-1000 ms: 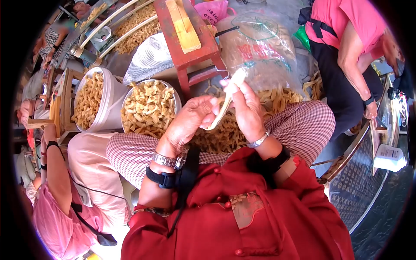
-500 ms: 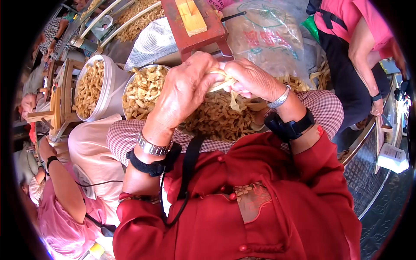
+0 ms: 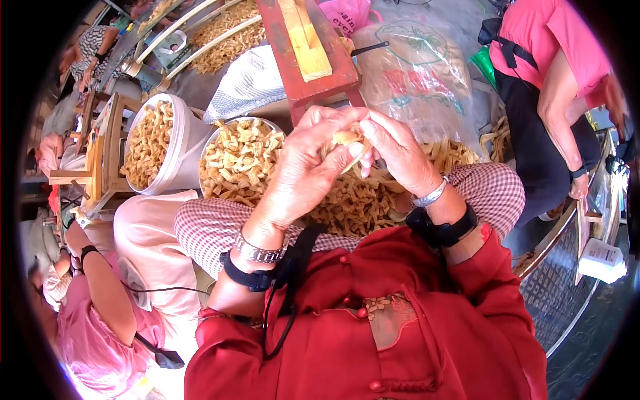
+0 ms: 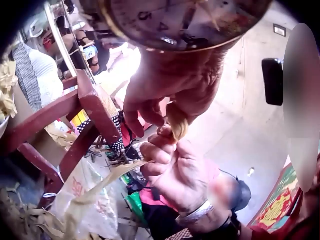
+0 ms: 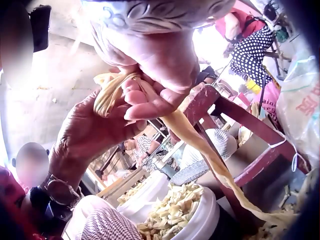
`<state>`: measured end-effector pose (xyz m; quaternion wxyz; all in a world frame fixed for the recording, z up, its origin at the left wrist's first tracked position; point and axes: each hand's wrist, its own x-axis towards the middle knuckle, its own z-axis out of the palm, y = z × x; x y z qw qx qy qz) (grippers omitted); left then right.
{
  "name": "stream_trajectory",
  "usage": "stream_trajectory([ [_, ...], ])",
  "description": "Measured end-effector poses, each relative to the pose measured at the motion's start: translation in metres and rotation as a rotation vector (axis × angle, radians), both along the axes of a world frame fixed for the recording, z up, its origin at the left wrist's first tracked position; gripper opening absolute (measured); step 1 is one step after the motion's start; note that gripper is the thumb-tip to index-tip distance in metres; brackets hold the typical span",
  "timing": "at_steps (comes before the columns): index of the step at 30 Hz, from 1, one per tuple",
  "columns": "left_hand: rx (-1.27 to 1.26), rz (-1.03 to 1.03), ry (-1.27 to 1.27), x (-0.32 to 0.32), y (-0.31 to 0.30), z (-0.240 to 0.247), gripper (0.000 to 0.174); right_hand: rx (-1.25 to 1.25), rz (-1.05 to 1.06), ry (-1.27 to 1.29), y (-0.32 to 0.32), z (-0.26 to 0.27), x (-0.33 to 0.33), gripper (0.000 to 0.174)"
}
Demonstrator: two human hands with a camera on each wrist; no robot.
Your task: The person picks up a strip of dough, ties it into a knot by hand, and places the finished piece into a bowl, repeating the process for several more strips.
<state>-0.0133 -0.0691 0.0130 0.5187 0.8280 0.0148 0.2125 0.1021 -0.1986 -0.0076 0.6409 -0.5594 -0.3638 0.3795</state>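
Note:
Both hands meet above my lap in the head view, working one pale tan strip (image 3: 348, 139). My left hand (image 3: 337, 137) curls round a looped part of it, and my right hand (image 3: 372, 137) pinches it from the other side. From the left wrist the strip (image 4: 177, 125) is wedged between the fingertips of the left hand (image 4: 157, 112) and the right hand (image 4: 160, 147). In the right wrist view the right hand (image 5: 145, 97) pinches the strip's loop (image 5: 107, 95) against the left hand (image 5: 92, 132), and the strip's long tail (image 5: 200, 145) hangs down.
A heap of knotted strips (image 3: 353, 200) lies on my lap. Two white buckets (image 3: 175, 133) (image 3: 212, 143) of them stand at the left. Ahead are a red wooden stool (image 3: 313, 60) and a plastic bag (image 3: 413, 73). People in pink sit at the right (image 3: 553, 80) and lower left (image 3: 100, 313).
A second ago the strip was held stretched upward between the hands. The hands have since closed together and the strip is now bunched into a loop between the fingertips.

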Motion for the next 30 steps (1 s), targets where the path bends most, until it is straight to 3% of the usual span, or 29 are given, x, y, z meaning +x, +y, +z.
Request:
stream_trajectory([
  [1, -0.140, 0.002, 0.028, -0.001, -0.004, -0.002, 0.033, 0.010, 0.000, 0.008, 0.001, -0.006, -0.001, 0.032],
  [4, -0.018, 0.038, 0.049, 0.000, -0.004, -0.003, 0.035, 0.025, -0.011, 0.029, 0.004, -0.016, -0.003, 0.029],
  [5, -0.123, 0.116, 0.058, 0.001, -0.007, -0.011, 0.036, 0.027, -0.039, 0.020, 0.006, -0.017, -0.005, 0.028],
  [7, -0.518, 0.012, 0.192, -0.002, -0.002, -0.010, 0.043, -0.068, -0.136, 0.009, 0.005, -0.010, -0.007, 0.023],
  [10, -1.013, -0.108, 0.222, -0.003, -0.006, -0.001, 0.051, 0.064, -0.111, 0.068, 0.004, -0.003, -0.010, 0.025],
  [11, -1.139, -0.148, 0.218, -0.004, -0.006, 0.001, 0.050, 0.097, -0.252, -0.108, 0.008, -0.008, -0.012, 0.025],
  [12, -1.263, -0.189, 0.215, -0.005, -0.004, 0.002, 0.048, 0.070, -0.196, -0.136, 0.005, -0.007, -0.008, 0.024],
  [14, -1.340, -0.248, 0.179, -0.006, 0.004, 0.002, 0.046, 0.015, -0.084, -0.191, -0.008, -0.004, 0.003, 0.024],
  [15, -1.403, -0.260, 0.181, -0.006, 0.006, 0.000, 0.046, -0.006, -0.162, -0.438, -0.009, -0.003, 0.004, 0.025],
  [16, -1.466, -0.270, 0.183, -0.006, 0.008, -0.002, 0.046, -0.027, -0.174, -0.447, -0.013, -0.004, 0.009, 0.025],
  [22, -1.541, -0.246, 0.025, -0.011, 0.024, 0.011, 0.047, -0.114, -0.204, -0.520, -0.038, 0.000, 0.027, 0.022],
  [25, -1.429, -0.186, -0.010, -0.002, 0.029, 0.007, 0.046, -0.123, -0.140, -0.555, -0.027, -0.002, 0.027, 0.023],
  [28, -1.218, -0.016, 0.061, 0.001, 0.023, 0.010, 0.046, -0.245, 0.005, -0.027, -0.016, 0.001, 0.012, 0.028],
  [30, -1.184, 0.025, 0.084, 0.003, 0.017, 0.005, 0.046, -0.186, 0.113, 0.140, -0.009, -0.001, -0.001, 0.033],
])
